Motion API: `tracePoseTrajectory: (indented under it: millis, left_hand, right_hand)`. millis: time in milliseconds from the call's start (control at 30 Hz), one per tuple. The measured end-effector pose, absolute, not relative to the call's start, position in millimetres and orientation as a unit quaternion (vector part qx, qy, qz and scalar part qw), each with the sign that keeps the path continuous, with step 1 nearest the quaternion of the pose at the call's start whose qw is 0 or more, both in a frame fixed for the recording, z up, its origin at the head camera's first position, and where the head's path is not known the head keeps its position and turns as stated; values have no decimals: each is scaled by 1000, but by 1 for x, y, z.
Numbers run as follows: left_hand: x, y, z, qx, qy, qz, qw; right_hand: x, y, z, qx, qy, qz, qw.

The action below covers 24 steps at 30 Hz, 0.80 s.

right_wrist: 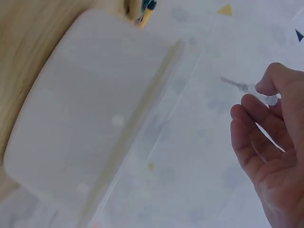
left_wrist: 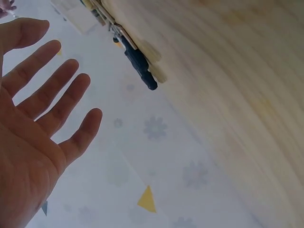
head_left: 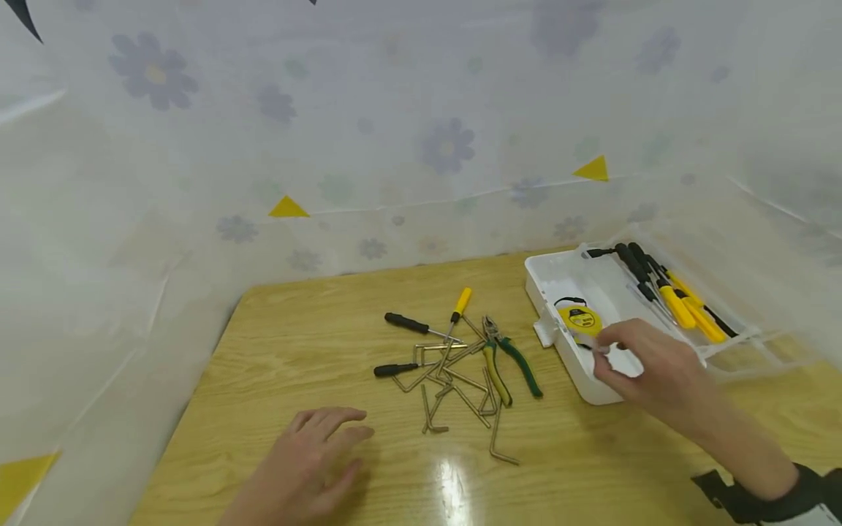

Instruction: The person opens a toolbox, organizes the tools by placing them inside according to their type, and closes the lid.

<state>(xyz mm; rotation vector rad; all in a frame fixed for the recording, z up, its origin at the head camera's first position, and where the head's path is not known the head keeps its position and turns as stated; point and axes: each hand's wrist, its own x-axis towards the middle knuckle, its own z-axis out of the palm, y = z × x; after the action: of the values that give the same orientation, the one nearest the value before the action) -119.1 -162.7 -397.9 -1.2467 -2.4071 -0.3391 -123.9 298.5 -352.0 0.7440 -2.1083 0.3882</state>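
My right hand (head_left: 658,369) pinches a small clear-handled screwdriver (right_wrist: 243,88) between thumb and fingertips, its thin metal shaft pointing away from the hand. In the head view this hand is over the near side of a white toolbox (head_left: 588,387). Inside the box, just beyond the fingertips, lies a yellow tape measure (head_left: 582,318). My left hand (head_left: 309,460) holds nothing, its fingers spread and slightly bent, left of a pile of brassy hex keys (head_left: 495,435). Among the pile are pliers (head_left: 522,367) with green and yellow handles.
Two black-handled screwdrivers (head_left: 406,322) and a yellow-handled screwdriver (head_left: 463,301) lie around the pile. The toolbox's clear lid (head_left: 779,351) is folded open to the right, with several black and yellow tools (head_left: 677,307) beside it. A flowered sheet (head_left: 395,109) hangs behind the wooden table (head_left: 289,351).
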Motion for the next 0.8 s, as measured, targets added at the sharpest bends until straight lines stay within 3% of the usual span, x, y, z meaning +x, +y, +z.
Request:
tracePoseTrajectory:
  millis: [200,567,800]
  left_hand:
    - [-120,-144,-400,-477,-848,-121,194]
    - [-118,-119,-410,-525,-823,-92,198]
    - [-117,-116,-413,-521,-826,-87,198]
  right_hand:
    - [-117,349,-354,192,-872,103,439]
    - [-112,393,-367,80,-914,48,394]
    - [-120,392,-360,63,-958,33,279]
